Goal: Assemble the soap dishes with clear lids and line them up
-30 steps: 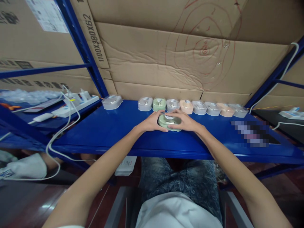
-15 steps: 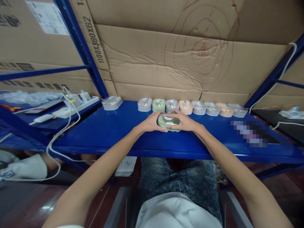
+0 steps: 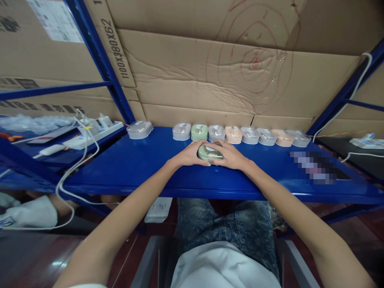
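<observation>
A small green lidded case with a clear cover and a round label is at the middle of the blue shelf. My left hand wraps round its left side, thumb along the front. On the right side my right hand is closed round it, its fingers over the top edge. The hands hide much of the case's sides and back. Just behind them stand a similar green case, a grey case and an orange case.
Several more cases run along the cardboard backing, with one grey case apart at the left. A blurred-out flat item lies at the right. White cables hang over the left edge beside a power strip. A seated person's sleeve shows at lower left.
My right hand has shifted slightly left and closed further round the green case. My left hand keeps nearly the same hold. The whole view has slid a little.
</observation>
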The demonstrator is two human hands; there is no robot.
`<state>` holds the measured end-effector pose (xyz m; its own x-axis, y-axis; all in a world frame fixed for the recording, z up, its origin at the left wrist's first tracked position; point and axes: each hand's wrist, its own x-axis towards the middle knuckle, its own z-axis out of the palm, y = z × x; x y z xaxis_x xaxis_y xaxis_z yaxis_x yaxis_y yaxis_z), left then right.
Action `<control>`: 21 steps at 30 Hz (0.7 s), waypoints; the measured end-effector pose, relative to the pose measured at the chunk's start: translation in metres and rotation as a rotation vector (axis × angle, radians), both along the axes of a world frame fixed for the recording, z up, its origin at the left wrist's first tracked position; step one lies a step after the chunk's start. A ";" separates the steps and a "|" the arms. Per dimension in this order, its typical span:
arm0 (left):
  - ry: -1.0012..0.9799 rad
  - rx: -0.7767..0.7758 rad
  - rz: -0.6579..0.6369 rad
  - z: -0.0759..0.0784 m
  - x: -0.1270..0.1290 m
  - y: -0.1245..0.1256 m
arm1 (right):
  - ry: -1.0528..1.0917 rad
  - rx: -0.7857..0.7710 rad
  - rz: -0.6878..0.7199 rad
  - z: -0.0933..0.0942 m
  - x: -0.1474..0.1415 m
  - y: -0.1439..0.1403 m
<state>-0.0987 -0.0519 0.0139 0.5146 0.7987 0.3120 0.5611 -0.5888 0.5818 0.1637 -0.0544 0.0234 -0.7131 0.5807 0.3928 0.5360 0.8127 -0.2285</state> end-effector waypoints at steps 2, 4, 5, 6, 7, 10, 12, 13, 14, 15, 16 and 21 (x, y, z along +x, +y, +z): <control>0.008 0.001 -0.003 0.000 0.000 0.000 | 0.025 0.004 0.004 -0.001 0.000 0.000; -0.008 0.001 -0.006 -0.001 0.000 0.000 | 0.071 0.003 0.002 -0.003 0.000 0.001; -0.025 0.006 -0.016 -0.001 0.000 0.001 | 0.093 0.004 0.000 -0.004 0.000 0.002; -0.041 0.014 -0.035 -0.001 0.000 0.001 | 0.110 0.007 0.000 -0.005 -0.001 0.003; -0.053 0.025 -0.061 -0.001 0.000 0.001 | 0.123 0.011 0.001 -0.005 -0.001 0.003; -0.047 0.052 -0.121 0.001 0.000 0.000 | 0.143 0.025 0.005 -0.007 -0.001 0.004; -0.025 0.063 -0.128 0.003 0.001 -0.001 | 0.170 0.011 -0.003 -0.007 -0.002 0.003; -0.017 0.068 -0.126 0.004 0.001 -0.002 | 0.192 -0.008 -0.011 -0.008 -0.002 0.003; -0.009 0.071 -0.124 0.005 0.001 -0.003 | 0.223 -0.037 -0.023 -0.008 -0.002 0.003; -0.004 0.071 -0.119 0.006 0.002 -0.003 | 0.261 -0.076 -0.039 -0.010 -0.001 0.004; 0.001 0.071 -0.114 0.007 0.002 -0.004 | 0.307 -0.125 -0.057 -0.011 -0.001 0.006; 0.065 0.105 -0.077 0.018 0.002 -0.014 | 0.565 -0.390 -0.177 -0.027 0.004 0.026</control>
<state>-0.0962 -0.0656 0.0318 0.5948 0.7209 0.3557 0.5465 -0.6872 0.4787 0.1679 -0.0288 -0.0039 -0.3437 0.8429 0.4140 0.3663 0.5263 -0.7674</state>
